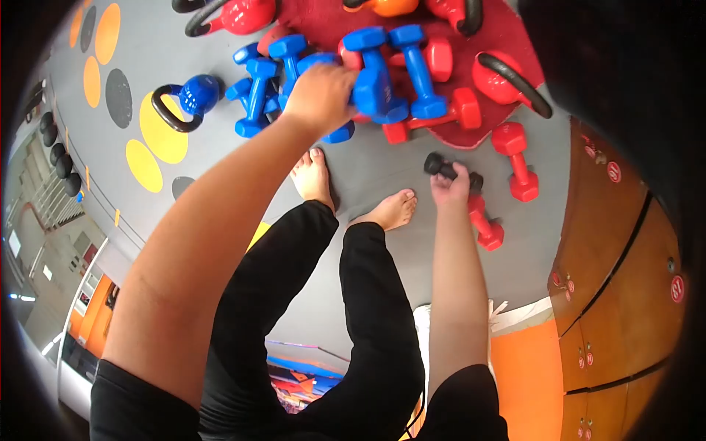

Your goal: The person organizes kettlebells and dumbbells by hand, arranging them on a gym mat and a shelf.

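My left hand (321,97) reaches into the blue dumbbells with its fingers closed around one blue dumbbell (373,91); its handle is mostly hidden by the hand. More blue dumbbells (257,92) lie to the left, and another blue dumbbell (419,70) lies to the right. Lower on the right, my right hand (450,187) is closed on a small black dumbbell (435,163), whose two ends stick out past the fingers. Just below that hand a red dumbbell (487,226) rests on the floor, partly covered. Another red dumbbell (519,162) lies to its right.
A blue kettlebell (198,95) stands at the left, and red kettlebells (494,79) sit around the red mat (507,29). My bare feet (312,176) are on the grey floor (382,165). Wooden lockers (618,272) line the right side.
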The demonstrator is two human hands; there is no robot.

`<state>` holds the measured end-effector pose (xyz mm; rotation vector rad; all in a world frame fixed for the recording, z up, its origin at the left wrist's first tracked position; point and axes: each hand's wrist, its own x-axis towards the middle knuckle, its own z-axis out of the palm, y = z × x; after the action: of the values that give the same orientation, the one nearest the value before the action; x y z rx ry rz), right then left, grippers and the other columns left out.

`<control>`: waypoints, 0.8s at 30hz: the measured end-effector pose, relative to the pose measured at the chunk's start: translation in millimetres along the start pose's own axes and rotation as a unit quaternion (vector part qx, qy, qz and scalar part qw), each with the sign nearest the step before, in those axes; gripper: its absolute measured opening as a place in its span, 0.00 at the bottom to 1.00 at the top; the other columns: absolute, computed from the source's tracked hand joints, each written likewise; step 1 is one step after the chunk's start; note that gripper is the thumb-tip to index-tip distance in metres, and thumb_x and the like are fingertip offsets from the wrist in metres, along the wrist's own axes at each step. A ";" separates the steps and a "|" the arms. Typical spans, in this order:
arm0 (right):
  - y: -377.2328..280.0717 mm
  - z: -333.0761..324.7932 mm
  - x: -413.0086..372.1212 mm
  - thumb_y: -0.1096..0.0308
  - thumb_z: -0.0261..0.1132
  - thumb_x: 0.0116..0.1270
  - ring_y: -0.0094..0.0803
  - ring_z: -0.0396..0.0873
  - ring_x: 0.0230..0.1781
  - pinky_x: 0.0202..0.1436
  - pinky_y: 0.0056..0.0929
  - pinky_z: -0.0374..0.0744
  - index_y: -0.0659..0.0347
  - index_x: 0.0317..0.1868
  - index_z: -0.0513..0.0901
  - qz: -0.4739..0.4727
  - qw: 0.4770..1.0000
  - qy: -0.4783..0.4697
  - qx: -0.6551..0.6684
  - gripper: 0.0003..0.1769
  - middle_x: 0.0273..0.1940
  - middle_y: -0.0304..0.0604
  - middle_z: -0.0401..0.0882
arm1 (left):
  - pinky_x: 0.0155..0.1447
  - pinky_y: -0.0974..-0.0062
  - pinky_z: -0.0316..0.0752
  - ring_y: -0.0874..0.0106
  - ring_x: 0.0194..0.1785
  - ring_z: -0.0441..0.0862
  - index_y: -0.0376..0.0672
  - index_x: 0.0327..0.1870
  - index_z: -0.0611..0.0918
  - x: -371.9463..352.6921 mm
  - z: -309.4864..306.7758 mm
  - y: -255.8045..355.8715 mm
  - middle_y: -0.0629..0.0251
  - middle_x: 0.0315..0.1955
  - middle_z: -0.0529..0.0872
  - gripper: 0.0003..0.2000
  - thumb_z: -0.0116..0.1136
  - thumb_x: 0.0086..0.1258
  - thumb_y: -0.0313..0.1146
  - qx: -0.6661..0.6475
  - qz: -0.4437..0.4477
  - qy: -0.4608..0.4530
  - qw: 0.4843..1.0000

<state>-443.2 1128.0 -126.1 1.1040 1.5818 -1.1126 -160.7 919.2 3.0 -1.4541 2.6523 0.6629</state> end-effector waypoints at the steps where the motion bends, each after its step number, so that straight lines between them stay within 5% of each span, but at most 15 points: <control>1: 2.1 -10.3 -16.3 0.66 0.68 0.66 0.37 0.80 0.49 0.64 0.38 0.76 0.62 0.47 0.75 -0.018 0.998 -0.067 -0.006 0.14 0.44 0.43 0.79 | 0.55 0.59 0.77 0.53 0.48 0.84 0.45 0.41 0.85 -7.3 -11.4 4.9 0.58 0.38 0.89 0.12 0.67 0.55 0.36 -0.078 -0.026 0.019 0.996; 2: 2.3 -19.3 -36.4 0.68 0.67 0.66 0.37 0.79 0.46 0.62 0.39 0.76 0.60 0.45 0.75 -0.037 0.990 -0.135 -0.013 0.12 0.40 0.43 0.78 | 0.52 0.54 0.79 0.47 0.45 0.85 0.43 0.40 0.85 -16.6 -34.3 15.8 0.51 0.38 0.88 0.12 0.64 0.54 0.32 -0.158 -0.041 0.031 0.986; 4: -1.8 -32.4 -85.5 0.72 0.65 0.67 0.38 0.78 0.40 0.56 0.39 0.79 0.60 0.41 0.73 -0.046 0.982 -0.182 -0.014 0.07 0.34 0.44 0.76 | 0.49 0.52 0.81 0.46 0.44 0.86 0.43 0.41 0.86 -29.4 -73.6 26.1 0.46 0.37 0.88 0.14 0.66 0.54 0.38 -0.146 -0.122 -0.192 0.963; 7: -15.5 -36.1 -214.8 0.75 0.65 0.67 0.36 0.76 0.36 0.52 0.38 0.77 0.56 0.39 0.72 -0.047 0.971 -0.215 -0.095 0.08 0.32 0.41 0.74 | 0.51 0.52 0.81 0.44 0.44 0.86 0.39 0.37 0.87 -76.0 -120.3 60.4 0.42 0.37 0.88 0.17 0.66 0.55 0.44 -0.245 -0.175 -0.137 0.944; 9: -25.1 -40.4 -315.7 0.76 0.65 0.68 0.35 0.76 0.36 0.50 0.37 0.77 0.54 0.38 0.73 -0.060 0.949 -0.273 -0.147 0.08 0.31 0.39 0.74 | 0.56 0.53 0.80 0.43 0.49 0.85 0.31 0.44 0.84 -107.1 -185.8 87.0 0.38 0.42 0.87 0.23 0.66 0.57 0.45 -0.251 -0.204 -0.216 0.921; 12: -40.7 -50.9 -470.3 0.75 0.66 0.68 0.31 0.78 0.37 0.50 0.33 0.77 0.55 0.36 0.74 -0.144 0.861 -0.388 -0.296 0.08 0.30 0.37 0.74 | 0.44 0.62 0.80 0.54 0.35 0.87 0.42 0.42 0.85 -163.3 -291.1 135.4 0.53 0.31 0.88 0.13 0.69 0.66 0.42 -0.405 -0.197 -0.086 0.889; 13: -49.1 -53.1 -527.1 0.75 0.66 0.69 0.28 0.78 0.37 0.49 0.32 0.77 0.56 0.34 0.74 -0.165 0.832 -0.395 -0.354 0.08 0.31 0.36 0.75 | 0.37 0.68 0.78 0.68 0.28 0.85 0.40 0.39 0.85 -172.8 -349.9 156.0 0.59 0.26 0.86 0.11 0.70 0.65 0.38 -0.438 -0.261 -0.107 0.853; 15: -63.0 -68.3 -629.1 0.73 0.68 0.68 0.24 0.77 0.36 0.47 0.29 0.76 0.57 0.32 0.75 -0.212 0.767 -0.417 -0.439 0.09 0.31 0.35 0.76 | 0.33 0.71 0.75 0.76 0.25 0.80 0.39 0.34 0.83 -207.4 -434.6 190.9 0.65 0.20 0.83 0.12 0.70 0.65 0.39 -0.442 -0.274 -0.018 0.854; 17: -74.5 -82.9 -725.2 0.71 0.73 0.67 0.20 0.74 0.34 0.41 0.24 0.74 0.57 0.30 0.77 -0.257 0.709 -0.439 -0.488 0.12 0.30 0.32 0.75 | 0.32 0.73 0.75 0.77 0.25 0.80 0.41 0.34 0.83 -242.9 -523.3 223.4 0.68 0.21 0.82 0.11 0.72 0.65 0.38 -0.433 -0.245 0.073 0.865; 20: -84.4 -108.0 -840.2 0.70 0.75 0.66 0.18 0.72 0.32 0.39 0.23 0.73 0.57 0.29 0.78 -0.378 0.596 -0.474 -0.526 0.13 0.28 0.29 0.75 | 0.31 0.74 0.74 0.78 0.25 0.80 0.43 0.33 0.83 -312.3 -619.8 257.5 0.70 0.20 0.82 0.10 0.72 0.66 0.37 -0.500 -0.277 0.118 0.812; 21: -84.1 -114.1 -883.3 0.69 0.76 0.66 0.17 0.72 0.31 0.38 0.23 0.73 0.57 0.29 0.78 -0.323 0.625 -0.495 -0.510 0.13 0.28 0.28 0.75 | 0.31 0.74 0.74 0.78 0.25 0.80 0.43 0.32 0.83 -337.0 -641.6 264.1 0.71 0.20 0.82 0.10 0.73 0.66 0.37 -0.543 -0.289 0.118 0.779; 24: -81.6 -141.5 -940.8 0.71 0.76 0.65 0.16 0.73 0.30 0.37 0.22 0.73 0.56 0.29 0.78 -0.417 0.558 -0.494 -0.520 0.13 0.28 0.27 0.76 | 0.30 0.74 0.74 0.79 0.24 0.79 0.44 0.31 0.82 -397.5 -704.9 294.3 0.71 0.21 0.82 0.11 0.73 0.67 0.37 -0.538 -0.211 0.268 0.771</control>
<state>-343.4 1087.0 822.7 -1.0837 1.2878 -0.7464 -63.8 1099.3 839.5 -2.7013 1.9975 2.1848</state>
